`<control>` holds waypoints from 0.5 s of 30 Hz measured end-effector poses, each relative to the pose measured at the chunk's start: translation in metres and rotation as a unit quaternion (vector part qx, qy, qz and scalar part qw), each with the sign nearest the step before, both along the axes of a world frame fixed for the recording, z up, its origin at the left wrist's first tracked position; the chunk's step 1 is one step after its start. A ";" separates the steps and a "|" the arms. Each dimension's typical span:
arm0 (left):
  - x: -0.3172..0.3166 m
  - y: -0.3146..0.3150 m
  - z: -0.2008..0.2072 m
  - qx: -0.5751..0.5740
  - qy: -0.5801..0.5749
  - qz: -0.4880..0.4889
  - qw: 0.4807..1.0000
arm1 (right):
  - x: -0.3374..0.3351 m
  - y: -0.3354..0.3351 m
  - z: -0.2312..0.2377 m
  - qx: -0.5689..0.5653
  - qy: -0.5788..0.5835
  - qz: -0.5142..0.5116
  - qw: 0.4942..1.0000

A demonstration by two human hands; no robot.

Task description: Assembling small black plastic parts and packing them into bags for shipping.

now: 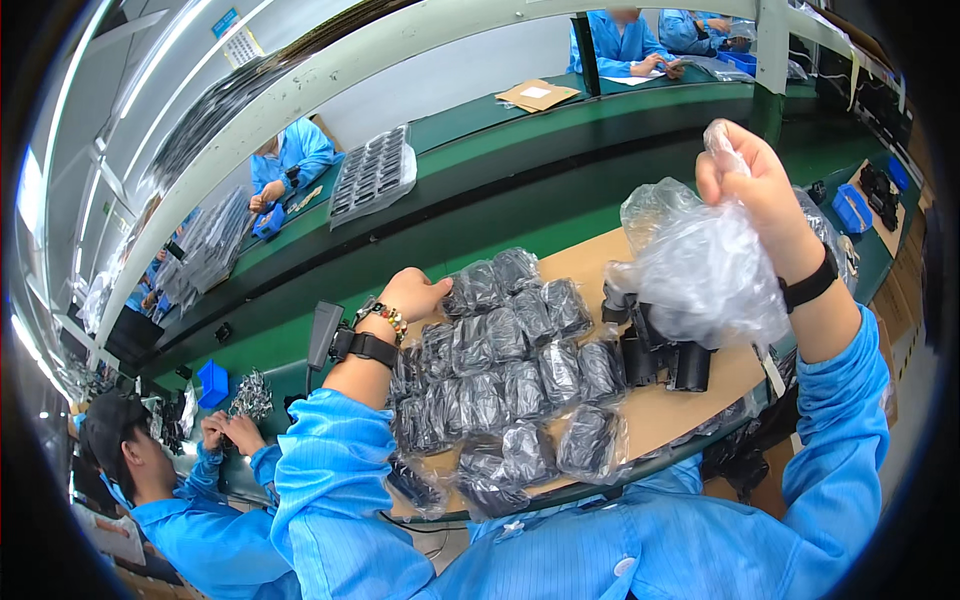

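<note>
In the head view, the right hand (758, 190) is raised, its fingers clamped together on the gathered top of a crumpled, clear plastic bag (708, 268). The bag hangs in front of loose, unwrapped black parts with rounded, tube-like ends (665, 358); whether it touches them I cannot tell. The left hand (412, 297) has its fingers curled, the tips against the upper left corner of a block of black parts wrapped in clear film (502, 335), set in close rows; whether they grip one I cannot tell. Block and loose parts rest side by side on a flat, brown cardboard sheet (590, 258) on a green workbench (280, 352). Leftward stands a small, blue plastic bin (213, 384), near a co-worker in a blue jacket and black cap (190, 530).
</note>
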State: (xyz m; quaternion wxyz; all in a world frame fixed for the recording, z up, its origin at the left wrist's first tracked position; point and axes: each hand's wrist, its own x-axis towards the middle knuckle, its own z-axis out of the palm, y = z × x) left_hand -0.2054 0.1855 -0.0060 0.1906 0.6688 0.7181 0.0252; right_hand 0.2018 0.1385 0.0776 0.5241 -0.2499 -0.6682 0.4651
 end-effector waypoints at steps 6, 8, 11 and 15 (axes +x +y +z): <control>-0.021 0.001 -0.023 0.080 -0.125 0.003 0.989 | 0.001 -0.001 0.009 -0.067 0.072 0.071 0.993; -0.028 0.002 -0.024 0.081 -0.183 0.006 0.980 | 0.001 -0.004 0.010 -0.061 0.048 0.079 0.994; -0.021 0.001 -0.015 -0.002 -0.645 0.039 0.763 | 0.003 -0.009 0.013 -0.055 0.039 0.113 0.991; 0.019 -0.026 0.031 -0.011 -0.711 0.035 0.702 | -0.016 -0.021 0.019 0.049 -0.116 0.015 0.992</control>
